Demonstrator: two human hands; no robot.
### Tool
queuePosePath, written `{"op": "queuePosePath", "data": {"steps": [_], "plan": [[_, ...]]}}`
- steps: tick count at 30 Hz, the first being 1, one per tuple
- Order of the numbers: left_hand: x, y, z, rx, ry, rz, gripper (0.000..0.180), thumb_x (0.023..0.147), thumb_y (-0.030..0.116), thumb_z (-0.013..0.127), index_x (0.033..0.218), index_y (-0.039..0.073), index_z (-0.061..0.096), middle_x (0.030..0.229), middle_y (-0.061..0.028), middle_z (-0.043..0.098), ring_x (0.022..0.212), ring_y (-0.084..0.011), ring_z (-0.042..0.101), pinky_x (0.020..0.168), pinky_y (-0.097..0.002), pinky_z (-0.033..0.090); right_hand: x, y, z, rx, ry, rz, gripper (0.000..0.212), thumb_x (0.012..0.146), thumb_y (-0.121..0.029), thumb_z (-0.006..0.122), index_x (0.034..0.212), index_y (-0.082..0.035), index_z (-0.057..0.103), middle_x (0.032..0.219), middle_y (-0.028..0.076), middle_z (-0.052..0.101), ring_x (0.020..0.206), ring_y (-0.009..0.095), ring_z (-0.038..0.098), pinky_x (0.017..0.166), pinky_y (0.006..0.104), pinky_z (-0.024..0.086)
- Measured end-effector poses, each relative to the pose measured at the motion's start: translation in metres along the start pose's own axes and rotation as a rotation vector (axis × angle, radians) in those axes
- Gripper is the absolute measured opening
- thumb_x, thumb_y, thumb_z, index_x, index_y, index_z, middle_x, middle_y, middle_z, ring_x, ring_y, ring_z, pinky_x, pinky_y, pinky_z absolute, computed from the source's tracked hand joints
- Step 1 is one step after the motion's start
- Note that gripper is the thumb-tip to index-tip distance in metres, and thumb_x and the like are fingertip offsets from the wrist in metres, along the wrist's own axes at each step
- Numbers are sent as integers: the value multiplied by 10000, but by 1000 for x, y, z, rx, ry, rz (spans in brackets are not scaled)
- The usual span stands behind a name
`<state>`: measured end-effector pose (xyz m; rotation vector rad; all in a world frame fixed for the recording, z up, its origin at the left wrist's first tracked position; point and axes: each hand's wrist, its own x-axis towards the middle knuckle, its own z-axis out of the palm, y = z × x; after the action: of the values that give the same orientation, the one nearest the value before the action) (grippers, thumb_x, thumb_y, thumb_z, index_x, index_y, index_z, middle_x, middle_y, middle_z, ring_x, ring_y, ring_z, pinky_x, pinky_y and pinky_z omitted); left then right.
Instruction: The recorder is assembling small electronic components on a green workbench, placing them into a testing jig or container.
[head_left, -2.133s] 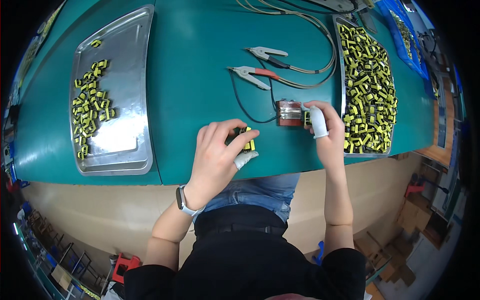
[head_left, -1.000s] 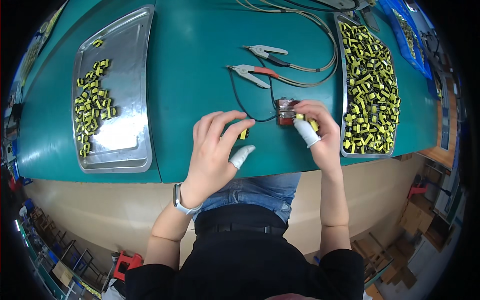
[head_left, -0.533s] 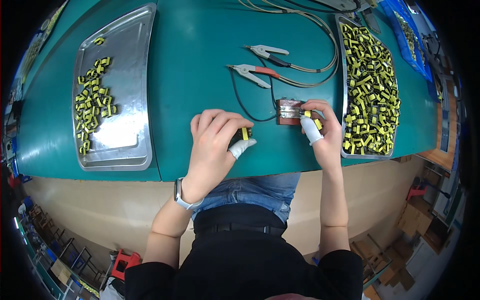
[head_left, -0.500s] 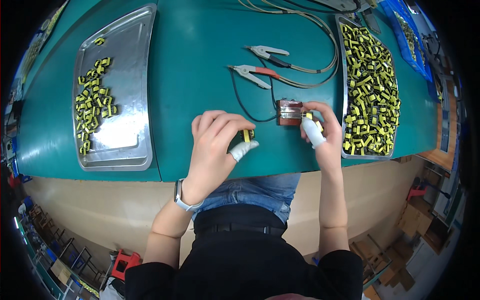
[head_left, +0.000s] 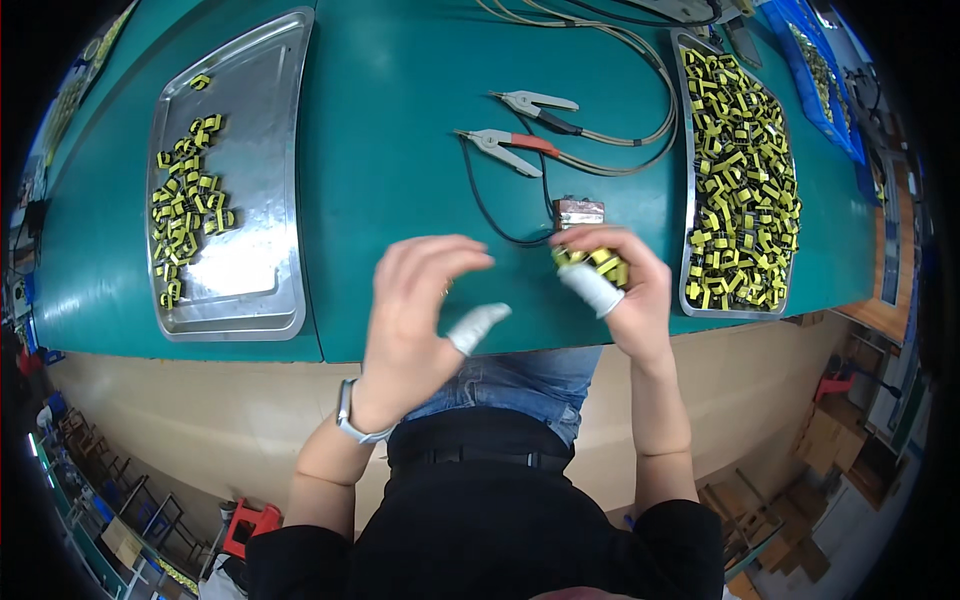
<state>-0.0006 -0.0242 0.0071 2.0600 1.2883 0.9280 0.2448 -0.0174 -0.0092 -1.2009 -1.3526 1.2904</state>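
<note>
My left hand (head_left: 405, 310) hovers over the green table, thumb and fingers apart with nothing gripped between their tips. A small yellowish speck shows at its palm side, too small to make out. My right hand (head_left: 635, 290) is closed around several small yellow-and-black transformers (head_left: 605, 262), held between fingers and thumb. Both thumbs wear white covers. Just beyond the right hand sits a small reddish-brown block with metal plates (head_left: 578, 210), partly hidden by the fingers. A black lead runs to it from the clips.
Two test clips, a black-marked one (head_left: 540, 103) and a red-marked one (head_left: 505, 145), lie farther back with their cables. On the right stands a metal tray (head_left: 688, 290) heaped with transformers; the left metal tray (head_left: 285, 200) holds fewer. A blue bin (head_left: 845, 140) is at far right.
My left hand has drawn slightly left and opened; the transformer between its fingertips no longer shows there. My right hand has moved left and nearer, off the block, showing several transformers.
</note>
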Motion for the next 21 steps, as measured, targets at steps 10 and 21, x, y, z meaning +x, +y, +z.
{"op": "queuePosePath", "data": {"steps": [10, 21], "plan": [[-20, -2, 13, 393, 71, -331, 570, 759, 305, 892, 1189, 48, 621, 951, -77, 577, 941, -277, 554, 903, -418, 408, 8, 14, -24, -755, 102, -363, 330, 773, 98, 758, 1075, 4, 662, 1183, 159, 719, 1060, 337, 710, 910, 377, 568], [-14, 9, 10, -127, 84, -132, 570, 725, -89, 810, 1247, 45, 625, 1083, -108, 672, 1002, -269, 660, 875, -367, 544, -12, 2, 9, 664, -86, 248, 216, 908, -90, 731, 1082, -19, 624, 1218, 166, 570, 1026, 295, 707, 669, 262, 610]]}}
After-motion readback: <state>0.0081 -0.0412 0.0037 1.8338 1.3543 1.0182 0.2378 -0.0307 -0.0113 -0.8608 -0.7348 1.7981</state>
